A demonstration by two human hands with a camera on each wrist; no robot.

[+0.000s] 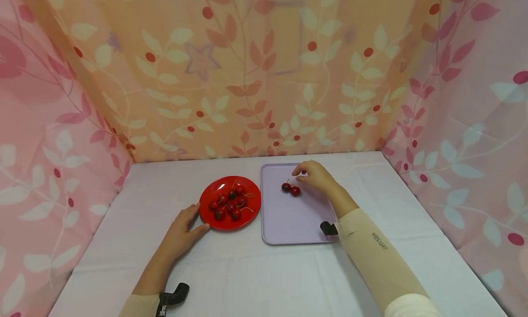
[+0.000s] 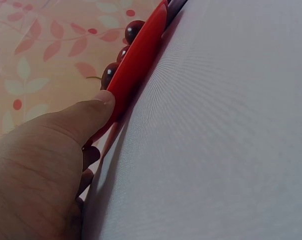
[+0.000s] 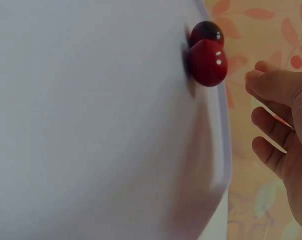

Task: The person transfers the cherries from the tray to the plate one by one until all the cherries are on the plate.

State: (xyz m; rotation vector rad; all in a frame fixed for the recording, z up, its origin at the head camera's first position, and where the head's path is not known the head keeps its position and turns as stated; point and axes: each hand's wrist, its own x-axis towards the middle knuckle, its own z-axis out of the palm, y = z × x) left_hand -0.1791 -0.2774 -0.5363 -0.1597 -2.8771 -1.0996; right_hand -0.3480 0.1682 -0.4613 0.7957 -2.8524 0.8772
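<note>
My left hand [image 1: 183,228] holds the left edge of a red plate [image 1: 209,192], thumb and fingers spread apart along the rim. The left wrist view has the thumb [image 2: 105,97] right against that rim. Several dark red cherries [image 1: 231,208] with thin stems lie on the plate. Over the far part of a lilac tray [image 1: 284,225], my right hand [image 1: 317,176] has its fingers bent. A dark red spot shows between thumb and index finger; I cannot tell whether it is a held cherry. Two cherries [image 3: 208,63] sit together on the tray, just left of that hand.
Plate and tray stand side by side, their edges close together, on a table with a white cloth [image 1: 231,276]. Floral curtains [image 1: 255,79] enclose the table at the back and on both sides. A black wrist mount [image 1: 175,295] sticks out from the left forearm.
</note>
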